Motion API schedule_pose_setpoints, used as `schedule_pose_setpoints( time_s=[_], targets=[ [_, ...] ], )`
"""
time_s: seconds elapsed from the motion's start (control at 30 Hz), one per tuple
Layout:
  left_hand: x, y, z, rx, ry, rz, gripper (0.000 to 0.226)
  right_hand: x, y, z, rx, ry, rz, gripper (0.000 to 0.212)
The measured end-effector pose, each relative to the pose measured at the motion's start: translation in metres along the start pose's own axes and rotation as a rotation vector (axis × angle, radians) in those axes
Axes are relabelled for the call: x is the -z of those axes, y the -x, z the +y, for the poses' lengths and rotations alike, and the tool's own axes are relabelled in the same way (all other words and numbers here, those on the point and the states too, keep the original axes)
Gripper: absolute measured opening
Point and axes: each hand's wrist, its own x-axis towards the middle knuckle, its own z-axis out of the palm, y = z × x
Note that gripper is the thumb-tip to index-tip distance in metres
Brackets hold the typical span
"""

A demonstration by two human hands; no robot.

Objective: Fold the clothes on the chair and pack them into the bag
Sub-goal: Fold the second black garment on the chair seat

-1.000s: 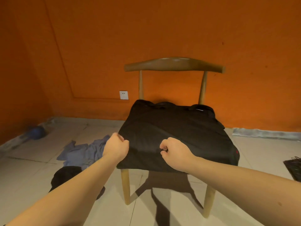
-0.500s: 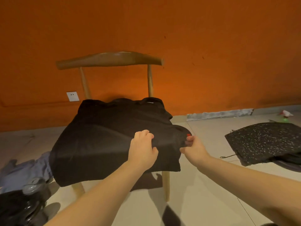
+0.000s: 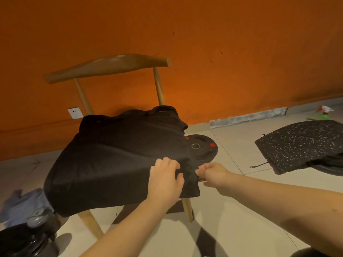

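Folding step under way. The black shirt (image 3: pixel 115 160) is lying spread over the seat of the wooden chair (image 3: pixel 107 68), collar end toward the backrest and hem hanging over the front edge. Both hands are meeting at its right front corner.

The left hand (image 3: pixel 165 182) is lying on top of the cloth. Its fingers (image 3: pixel 168 163) are curling down and the thumb is closing in, bunching a ridge of fabric just inside the side edge. The right hand (image 3: pixel 213 175) is sitting just beside it, its fingers (image 3: pixel 201 170) nipping the very edge of the shirt in a tight pinch. A speck of red is showing under them, too small to identify.

To my eye they are setting up to turn this right side in over the middle. That is going to call for lifting both grips together and carrying the edge across toward the left. The rest must not slide, since a good deal of the shirt is overhanging the seat.

Packing looks a long way off. A blue-grey cloth (image 3: pixel 20 203) is lying crumpled on the floor left of the chair. As for the bag, I cannot pick it out: a dark lump (image 3: pixel 22 238) is sitting at the lower left, but I cannot tell what it is. A weight plate (image 3: pixel 204 148) is lying flat just behind the shirt's right edge, and a speckled mat (image 3: pixel 300 143) is lying well apart to the right.
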Motion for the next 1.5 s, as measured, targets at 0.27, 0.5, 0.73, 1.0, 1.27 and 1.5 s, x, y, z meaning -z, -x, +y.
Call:
schedule_pose_setpoints(
  time_s=[0.27,0.5,0.73,1.0,1.27,1.5],
  targets=[
    [-0.023,0.018,0.017,-0.009,0.023,-0.296,0.047,0.008,0.007,-0.005,-0.043,-0.13,-0.007,0.015],
    [-0.023,0.029,0.027,-0.184,0.02,-0.204,0.009,0.019,0.008,-0.002,0.006,0.104,-0.044,0.021],
    [-0.03,0.038,0.035,-0.161,0.056,-0.182,0.008,0.024,0.016,-0.003,0.007,0.222,-0.219,0.029],
    [-0.02,0.041,0.046,0.063,0.125,-0.173,0.049,0.03,0.014,-0.01,0.024,0.068,-0.309,0.022],
    [-0.009,0.032,0.05,0.078,0.13,-0.13,0.01,0.027,0.008,-0.04,0.019,0.167,-0.341,0.023],
    [0.006,0.02,0.058,0.091,0.274,-0.1,0.015,0.001,-0.033,-0.105,0.089,-0.092,-0.006,0.023]
  ],
)
